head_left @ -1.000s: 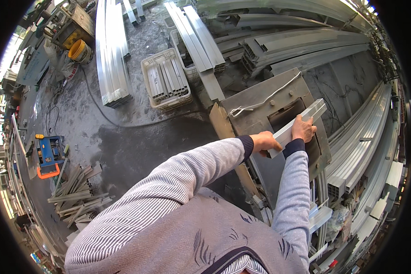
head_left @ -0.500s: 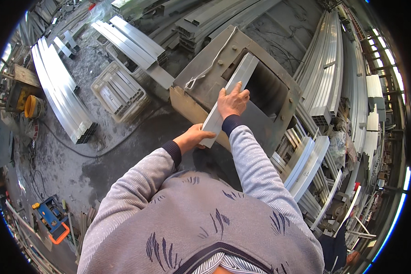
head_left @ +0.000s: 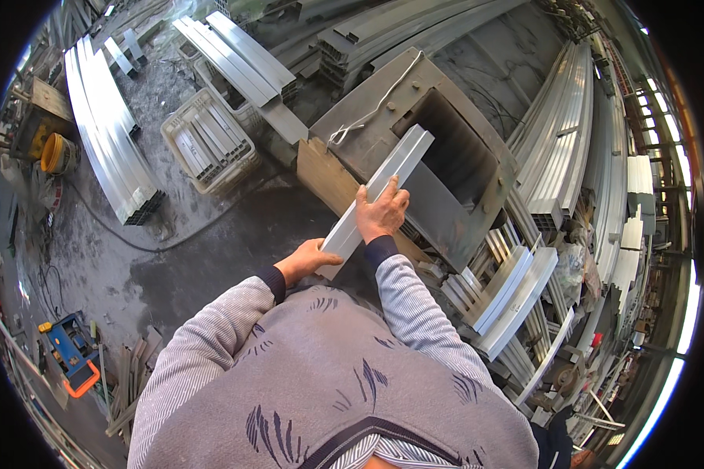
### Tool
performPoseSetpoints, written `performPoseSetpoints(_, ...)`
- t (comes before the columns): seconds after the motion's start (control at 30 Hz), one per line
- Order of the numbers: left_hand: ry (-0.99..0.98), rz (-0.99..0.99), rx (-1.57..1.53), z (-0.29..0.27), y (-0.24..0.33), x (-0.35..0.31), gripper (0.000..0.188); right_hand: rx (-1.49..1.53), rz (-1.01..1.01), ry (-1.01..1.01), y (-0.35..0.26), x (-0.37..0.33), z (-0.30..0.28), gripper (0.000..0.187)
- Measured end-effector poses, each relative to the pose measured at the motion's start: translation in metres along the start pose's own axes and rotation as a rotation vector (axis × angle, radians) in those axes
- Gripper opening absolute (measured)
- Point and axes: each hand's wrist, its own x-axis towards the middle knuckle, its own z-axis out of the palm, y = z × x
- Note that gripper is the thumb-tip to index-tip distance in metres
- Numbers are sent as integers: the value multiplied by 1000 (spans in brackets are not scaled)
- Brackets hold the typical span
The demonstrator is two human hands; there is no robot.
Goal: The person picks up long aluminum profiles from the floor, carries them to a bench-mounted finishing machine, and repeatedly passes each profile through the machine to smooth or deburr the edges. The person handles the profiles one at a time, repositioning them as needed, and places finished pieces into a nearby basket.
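A short silver metal profile [head_left: 401, 155] lies slanted in front of me, its near end close to my body. My left hand [head_left: 303, 261] grips that near end, the thumb on top. My right hand [head_left: 381, 213] is wrapped over the bar's middle, fingers on its upper face. The bar's far end sits over the edge of the dark opening [head_left: 463, 148] in a dusty metal machine [head_left: 368, 98]. A white cord [head_left: 378, 100] lies along the machine's top. The undersides of both hands are hidden.
Left of the machine stands a pale plastic crate [head_left: 248, 154] with short metal pieces. Long silver profiles [head_left: 102, 133] lie farther left, near a yellow bucket [head_left: 58, 154]. More profiles [head_left: 559, 148] are stacked at right. A blue toolbox [head_left: 72, 349] with an orange handle sits lower left.
Both hands have drawn the metal profile toward my body and slightly left. Its far end has come back from deeper over the machine's opening. The whole view has shifted a little.
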Motion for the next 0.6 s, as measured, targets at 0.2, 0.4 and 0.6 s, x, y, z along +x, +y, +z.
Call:
performPoseSetpoints(0.2, -113, 52, -85, 17, 76, 68, 39, 4, -66, 159, 24, 106, -12, 80)
performPoseSetpoints(0.4, -105, 69, 6, 33, 180, 138, 54, -44, 31, 88, 44, 230, -21, 79)
performPoseSetpoints(0.6, -89, 39, 48, 37, 235, 184, 53, -99, 108, 19, 50, 301, -23, 78)
